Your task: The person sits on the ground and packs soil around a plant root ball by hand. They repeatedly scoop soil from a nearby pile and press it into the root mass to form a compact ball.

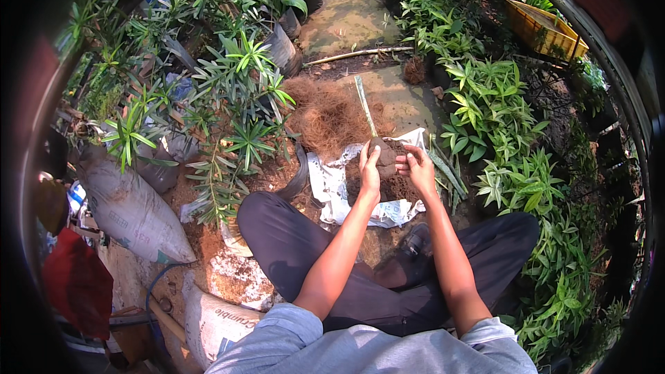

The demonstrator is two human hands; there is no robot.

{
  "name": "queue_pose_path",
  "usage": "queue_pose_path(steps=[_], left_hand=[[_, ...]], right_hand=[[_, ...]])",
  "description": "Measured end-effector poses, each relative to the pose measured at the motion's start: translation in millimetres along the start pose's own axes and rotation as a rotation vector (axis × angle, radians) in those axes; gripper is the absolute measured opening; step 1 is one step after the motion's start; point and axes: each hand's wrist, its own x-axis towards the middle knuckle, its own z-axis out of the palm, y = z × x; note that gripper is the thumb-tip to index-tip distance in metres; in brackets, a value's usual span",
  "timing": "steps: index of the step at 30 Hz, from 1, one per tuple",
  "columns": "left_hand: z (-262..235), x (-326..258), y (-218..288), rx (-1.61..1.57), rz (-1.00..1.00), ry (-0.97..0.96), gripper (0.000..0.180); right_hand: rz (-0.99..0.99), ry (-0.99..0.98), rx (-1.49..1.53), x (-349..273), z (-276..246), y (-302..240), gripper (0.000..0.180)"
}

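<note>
Plant nursery: rows of potted seedlings (235, 76), soil sacks (131, 211), coir pile (329, 114).

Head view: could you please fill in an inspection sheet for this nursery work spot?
Surface: white plastic sheet on bare ground, carrying a soil heap.
Job's things: soil ball with a cut green stem sticking up.
Clutter: brown fibre pile; filled sacks; stick.
Hands: left hand and right hand press the soil ball from both sides.
Cables: dark hose, lower left.
Surroundings: potted leafy plants on both sides, muddy path, yellow crate.
</note>
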Motion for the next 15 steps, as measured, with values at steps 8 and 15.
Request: queue_pose_path(steps=[8,15], left_hand=[[-18,18,-6,-0.113,0.118,-0.024,0.044],[3,-4,11,0.236,0.248,-0.056,0.05]], right_hand=[[-0.15,-0.059,-0.924,4,-20,26,0.039],[-0.009,-0.037,0.101,1,4,-16,0.08]])
